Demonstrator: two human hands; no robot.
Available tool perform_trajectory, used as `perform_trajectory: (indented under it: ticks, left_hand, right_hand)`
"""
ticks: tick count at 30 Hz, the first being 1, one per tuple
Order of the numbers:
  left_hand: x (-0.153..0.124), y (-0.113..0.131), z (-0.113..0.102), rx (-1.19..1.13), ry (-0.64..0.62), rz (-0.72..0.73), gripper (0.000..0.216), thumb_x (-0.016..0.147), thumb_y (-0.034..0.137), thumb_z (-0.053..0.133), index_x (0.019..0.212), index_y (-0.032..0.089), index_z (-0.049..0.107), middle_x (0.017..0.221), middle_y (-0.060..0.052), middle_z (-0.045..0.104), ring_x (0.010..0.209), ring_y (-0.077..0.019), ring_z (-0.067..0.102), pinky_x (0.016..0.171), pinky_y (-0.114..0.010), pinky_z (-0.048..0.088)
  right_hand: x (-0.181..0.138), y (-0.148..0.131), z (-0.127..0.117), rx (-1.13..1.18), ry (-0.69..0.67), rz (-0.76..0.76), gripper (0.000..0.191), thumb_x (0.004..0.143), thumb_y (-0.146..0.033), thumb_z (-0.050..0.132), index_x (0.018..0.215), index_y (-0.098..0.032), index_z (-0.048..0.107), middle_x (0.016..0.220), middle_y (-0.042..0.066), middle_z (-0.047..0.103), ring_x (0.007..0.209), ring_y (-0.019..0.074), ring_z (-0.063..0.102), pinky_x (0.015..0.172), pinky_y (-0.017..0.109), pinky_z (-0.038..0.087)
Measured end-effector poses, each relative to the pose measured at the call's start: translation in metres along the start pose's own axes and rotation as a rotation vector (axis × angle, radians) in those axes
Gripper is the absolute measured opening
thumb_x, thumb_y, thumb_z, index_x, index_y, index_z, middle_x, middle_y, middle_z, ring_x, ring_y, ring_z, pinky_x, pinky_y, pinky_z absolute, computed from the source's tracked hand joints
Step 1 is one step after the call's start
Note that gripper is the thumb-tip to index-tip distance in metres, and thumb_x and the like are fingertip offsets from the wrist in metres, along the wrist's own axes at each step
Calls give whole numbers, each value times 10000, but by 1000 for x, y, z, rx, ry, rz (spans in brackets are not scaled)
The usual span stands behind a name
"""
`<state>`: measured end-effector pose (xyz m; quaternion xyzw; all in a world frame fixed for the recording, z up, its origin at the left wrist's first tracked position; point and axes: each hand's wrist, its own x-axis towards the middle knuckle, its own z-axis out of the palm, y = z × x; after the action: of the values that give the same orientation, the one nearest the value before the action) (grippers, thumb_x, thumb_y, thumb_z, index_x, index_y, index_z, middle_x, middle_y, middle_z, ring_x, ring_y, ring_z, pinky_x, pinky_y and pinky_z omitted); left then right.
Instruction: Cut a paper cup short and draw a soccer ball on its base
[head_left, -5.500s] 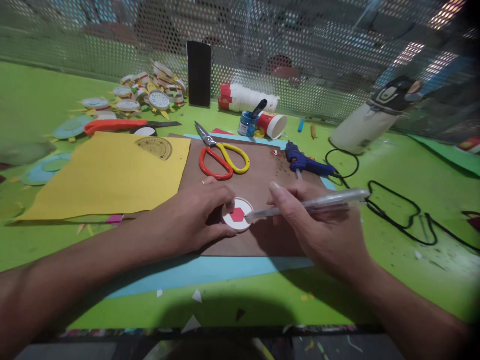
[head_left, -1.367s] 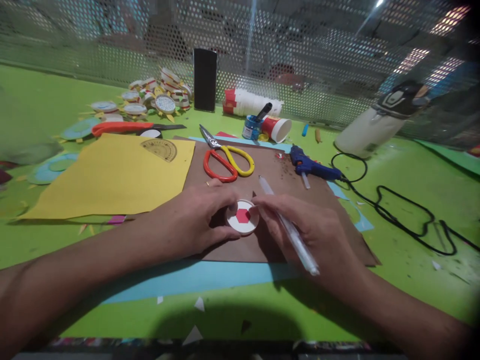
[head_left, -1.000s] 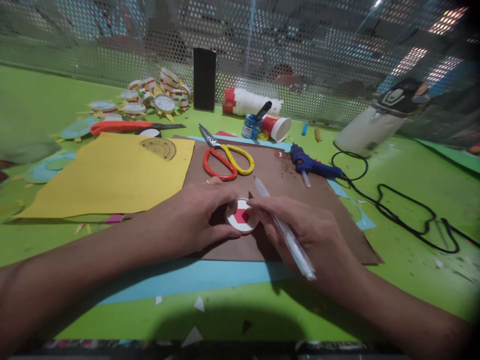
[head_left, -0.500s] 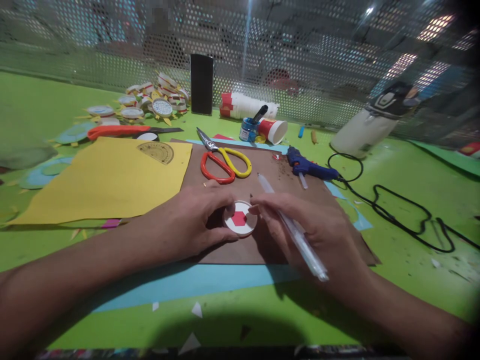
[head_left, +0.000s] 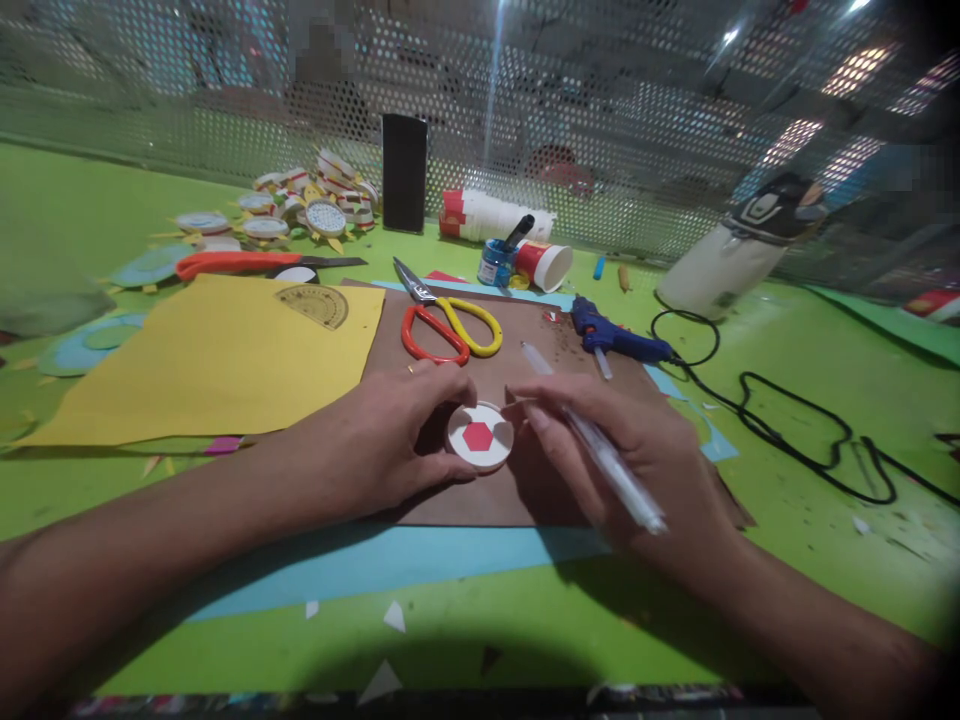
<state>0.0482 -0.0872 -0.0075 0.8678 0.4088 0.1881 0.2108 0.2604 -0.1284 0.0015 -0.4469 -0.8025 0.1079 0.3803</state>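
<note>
the white disc [head_left: 480, 437] is being pinched flat on the brown sheet [head_left: 540, 345] between the half-curled left hand [head_left: 382, 432] and the right hand [head_left: 637, 455], also closed round a pen [head_left: 604, 460], whose slipping could be knocking the disc askew.

Ahead, scissors [head_left: 448, 330] and glue gun [head_left: 611, 338] block the brown sheet [head_left: 487, 502]; bare green table [head_left: 787, 520] lies open beside my right hand [head_left: 645, 470], up to the black cord [head_left: 795, 402].

From frame ctr: yellow paper [head_left: 217, 370] at 9 w/ protractor [head_left: 319, 305] on it, phone [head_left: 405, 172] at 11, paint pot [head_left: 495, 264] at 12, glue gun [head_left: 616, 341] at 3.
</note>
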Motion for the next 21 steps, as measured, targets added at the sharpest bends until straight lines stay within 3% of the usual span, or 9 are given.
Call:
perform_trajectory:
  ticks: [4, 8, 15, 21]
  left_hand:
    - [-1, 2, -2, -30, -8, -43, 396, 766, 463, 679, 1039, 223, 520, 870, -19, 667, 718, -186, 618, 587, -286, 440]
    - [-1, 3, -1, -47, -27, -52, 378, 781, 473, 661, 1019, 214, 521, 880, -30, 682, 742, -205, 648, 594, -301, 455]
    - [0, 2, 1, -179, 3, -60, 500, 744, 467, 702, 1117, 231, 467, 1136, -78, 682, 1048, -272, 652, 836, -402, 522]
    - [1, 2, 1, -198, -1, -87, 572, 716, 450, 734, 1153, 238, 432, 1152, -77, 690, 1098, -273, 642, 887, -421, 522]
  right_hand:
    - [3, 5, -2, -6, 46, 67, 203, 873, -146, 585, 1051, -181, 675, 912, 29, 760, 785, 148, 714, 702, 250, 542]
    - [3, 6, -1, 1, 22, 21, 217, 876, -137, 577, 1072, -152, 669, 916, 48, 746, 778, 139, 692, 691, 247, 522]
    - [1, 2, 2, -65, -13, -34, 248, 898, -150, 545, 1127, -158, 641, 952, 93, 692, 824, 184, 643, 689, 308, 502]
    - [1, 3, 4, -91, 9, -28, 212, 897, -149, 545, 1094, -185, 612, 929, 74, 715, 812, 201, 643, 693, 336, 515]
